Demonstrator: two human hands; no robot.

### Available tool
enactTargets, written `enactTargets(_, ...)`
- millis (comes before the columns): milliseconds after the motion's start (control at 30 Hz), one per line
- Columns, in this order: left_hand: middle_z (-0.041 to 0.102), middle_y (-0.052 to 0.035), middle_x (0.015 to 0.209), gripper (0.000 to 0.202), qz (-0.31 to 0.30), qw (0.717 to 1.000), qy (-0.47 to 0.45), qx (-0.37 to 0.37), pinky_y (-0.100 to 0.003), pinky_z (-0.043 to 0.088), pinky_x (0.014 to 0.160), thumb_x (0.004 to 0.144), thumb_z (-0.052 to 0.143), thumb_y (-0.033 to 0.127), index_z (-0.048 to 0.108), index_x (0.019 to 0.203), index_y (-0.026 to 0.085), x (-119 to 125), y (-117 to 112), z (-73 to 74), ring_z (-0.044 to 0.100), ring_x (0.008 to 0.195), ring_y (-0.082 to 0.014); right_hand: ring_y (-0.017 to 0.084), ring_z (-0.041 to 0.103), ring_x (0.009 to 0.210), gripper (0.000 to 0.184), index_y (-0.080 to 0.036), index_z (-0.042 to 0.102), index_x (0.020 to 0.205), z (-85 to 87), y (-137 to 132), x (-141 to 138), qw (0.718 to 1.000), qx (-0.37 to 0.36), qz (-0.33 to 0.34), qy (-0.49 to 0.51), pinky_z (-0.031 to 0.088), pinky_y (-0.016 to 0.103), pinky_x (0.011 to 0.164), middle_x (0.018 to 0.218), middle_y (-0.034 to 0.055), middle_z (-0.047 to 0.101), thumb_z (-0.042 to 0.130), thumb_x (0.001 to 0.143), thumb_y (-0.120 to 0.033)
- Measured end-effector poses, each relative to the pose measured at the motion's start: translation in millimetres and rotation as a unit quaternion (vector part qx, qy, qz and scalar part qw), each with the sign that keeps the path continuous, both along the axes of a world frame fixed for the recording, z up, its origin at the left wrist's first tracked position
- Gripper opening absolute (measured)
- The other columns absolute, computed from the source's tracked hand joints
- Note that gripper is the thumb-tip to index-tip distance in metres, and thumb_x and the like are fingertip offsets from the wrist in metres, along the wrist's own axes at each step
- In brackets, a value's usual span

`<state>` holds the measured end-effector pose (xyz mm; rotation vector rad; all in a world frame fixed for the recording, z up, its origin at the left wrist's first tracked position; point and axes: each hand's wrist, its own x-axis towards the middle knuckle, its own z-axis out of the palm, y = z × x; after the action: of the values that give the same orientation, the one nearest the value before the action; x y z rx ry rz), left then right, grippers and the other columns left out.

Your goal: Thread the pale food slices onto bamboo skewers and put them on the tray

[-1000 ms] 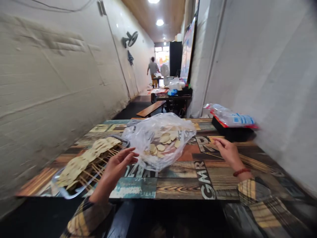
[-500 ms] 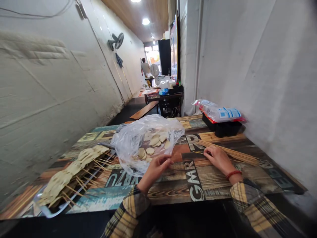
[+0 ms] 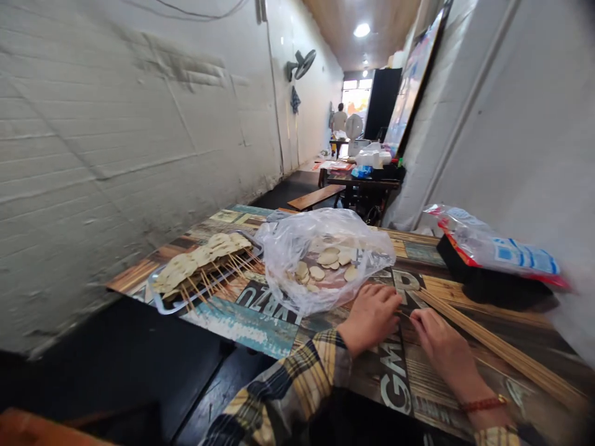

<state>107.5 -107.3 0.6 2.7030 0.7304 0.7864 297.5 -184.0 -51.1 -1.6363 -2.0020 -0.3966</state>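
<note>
My right hand (image 3: pixel 444 350) is closed in a pinch on a thin wooden skewer, of which only a short bit shows between my hands. Close by on its left, my left hand (image 3: pixel 374 317) has its fingers bent together; what lies under them is hidden. An open clear plastic bag (image 3: pixel 283 272) lies beyond my left hand, with pale round slices (image 3: pixel 328 257) in it. To the right of my right hand runs a bundle of wooden skewers (image 3: pixel 497 344). Skewered pale slices (image 3: pixel 199 263) are piled on a metal tray (image 3: pixel 162 305) at the left.
The wood-patterned table (image 3: pixel 269 328) has its near edge below my hands. A black container (image 3: pixel 493 288) with plastic packages (image 3: pixel 506 248) on it stands at the right, by the wall. Farther back are another table (image 3: pixel 362 181), a bench (image 3: pixel 316 197) and a person (image 3: pixel 339 121).
My view has swung left. My hands have come close together, the left with its fingers curled beside the right. The right hand has moved away from the skewer bundle's tip.
</note>
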Motion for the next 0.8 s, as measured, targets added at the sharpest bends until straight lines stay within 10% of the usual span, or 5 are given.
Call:
enactTargets(267, 0.069, -0.0114, 0.081, 0.024, 0.016, 0.995, 0.101, -0.019, -0.037, 0.047, 0.075, 0.090, 0.047, 0.021, 0.067, 0.078, 0.014, 4, 15, -20.6, 0.065, 0.079, -0.0239, 0.020, 0.069, 0.079, 0.030, -0.026, 0.067, 0.097, 25.8, -15, 34, 0.995, -0.009, 0.094, 0.042, 0.052, 0.033, 0.073, 0.088, 0.0035, 0.071, 0.041, 0.098, -0.042)
enactTargets(433, 0.068, -0.0125, 0.110, 0.029, 0.027, 0.997, 0.021, -0.063, -0.037, 0.049, 0.089, 0.086, 0.060, 0.030, 0.065, 0.111, 0.017, 3, 21, -17.3, 0.062, 0.102, -0.0253, 0.027, 0.067, 0.087, 0.037, -0.026, 0.068, 0.090, 49.1, -19, 56, 0.977, 0.034, -0.069, 0.201, 0.051, 0.042, 0.082, 0.093, 0.0087, 0.071, 0.049, 0.088, -0.058)
enactTargets(533, 0.053, -0.0151, 0.137, 0.060, 0.031, 0.995, -0.041, -0.085, -0.043, 0.043, 0.101, 0.077, 0.070, 0.029, 0.051, 0.133, 0.018, 8, 23, -12.9, 0.052, 0.121, -0.0284, 0.020, 0.065, 0.071, 0.035, -0.023, 0.066, 0.092, 73.5, -8, 32, 0.892, 0.038, -0.107, 0.439, 0.053, 0.036, 0.068, 0.083, 0.0052, 0.069, 0.057, 0.083, -0.056)
enactTargets(667, 0.067, -0.0116, 0.115, 0.027, 0.008, 0.965, -0.140, -0.223, -0.038, 0.046, 0.096, 0.089, 0.051, 0.025, 0.066, 0.109, 0.016, 5, 19, -2.8, 0.060, 0.106, -0.0222, 0.014, 0.062, 0.063, 0.025, -0.024, 0.060, 0.090, 100.3, 17, -9, 0.739, 0.011, 0.026, 0.673, 0.051, 0.027, 0.056, 0.073, -0.0023, 0.063, 0.070, 0.078, -0.044)
enactTargets(800, 0.071, -0.0085, 0.093, 0.034, -0.058, 0.858, -0.189, -0.474, -0.031, 0.050, 0.078, 0.090, 0.048, 0.040, 0.066, 0.102, 0.014, -13, 4, 9.5, 0.065, 0.084, -0.0178, 0.018, 0.066, 0.072, 0.022, -0.027, 0.054, 0.093, 103.8, 37, -38, 0.698, 0.000, 0.073, 0.713, 0.055, 0.033, 0.064, 0.079, -0.0013, 0.065, 0.066, 0.081, -0.043)
